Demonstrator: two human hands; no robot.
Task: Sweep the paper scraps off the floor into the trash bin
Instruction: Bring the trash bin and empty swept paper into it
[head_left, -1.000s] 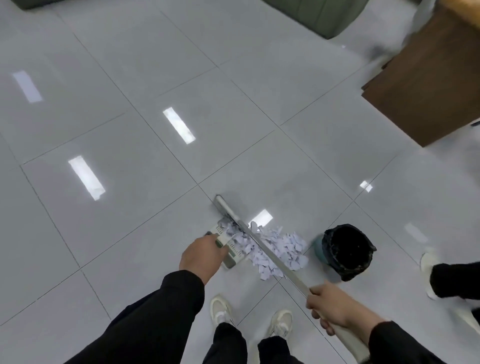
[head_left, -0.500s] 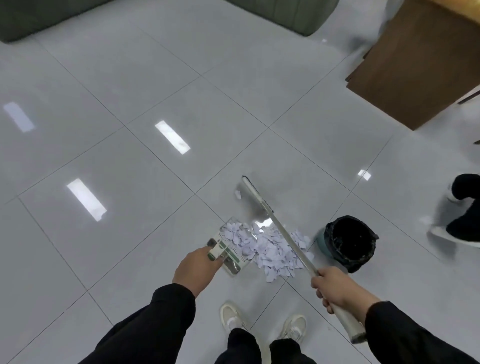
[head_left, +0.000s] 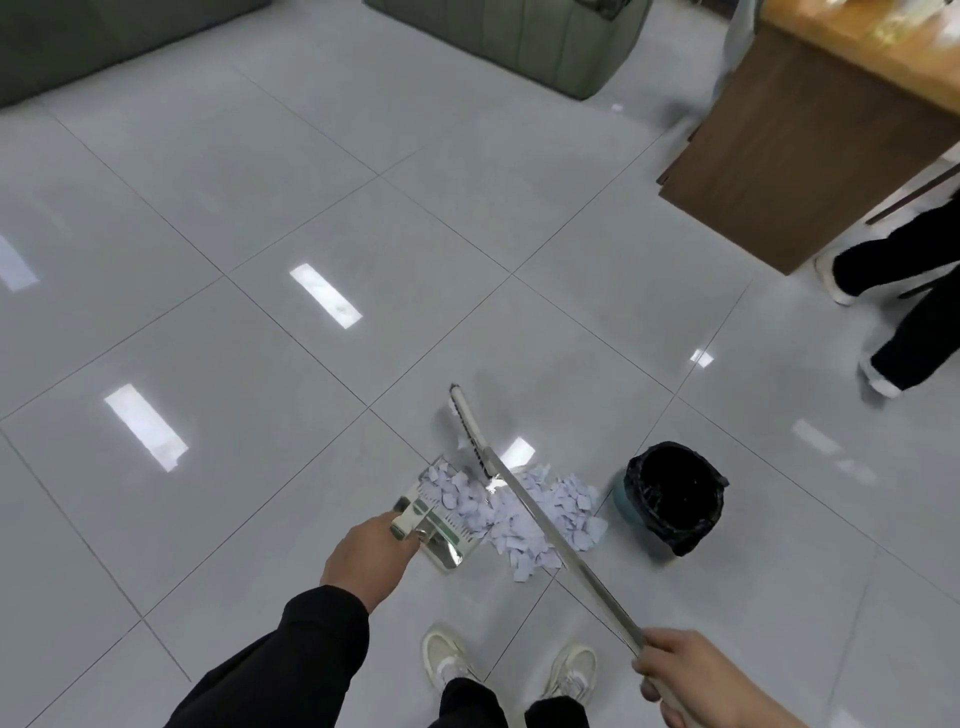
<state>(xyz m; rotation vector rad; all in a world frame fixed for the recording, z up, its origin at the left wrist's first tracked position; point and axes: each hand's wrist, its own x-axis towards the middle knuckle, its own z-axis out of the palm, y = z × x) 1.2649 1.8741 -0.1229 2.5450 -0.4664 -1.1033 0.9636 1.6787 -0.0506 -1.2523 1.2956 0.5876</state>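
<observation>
A pile of pale paper scraps lies on the grey tile floor, partly inside a clear dustpan. My left hand grips the dustpan's handle at its near left end. My right hand grips the long metal handle of a broom, whose white head rests on the floor just beyond the pile. A small trash bin with a black liner stands open to the right of the scraps.
A brown wooden desk stands at the upper right, and green sofas line the far edge. Another person's legs in black trousers stand at the right. My own shoes are below the pile.
The broom head has moved farther away, beyond the pile. My right hand has slid lower on the handle. The other person's legs have shifted up toward the desk.
</observation>
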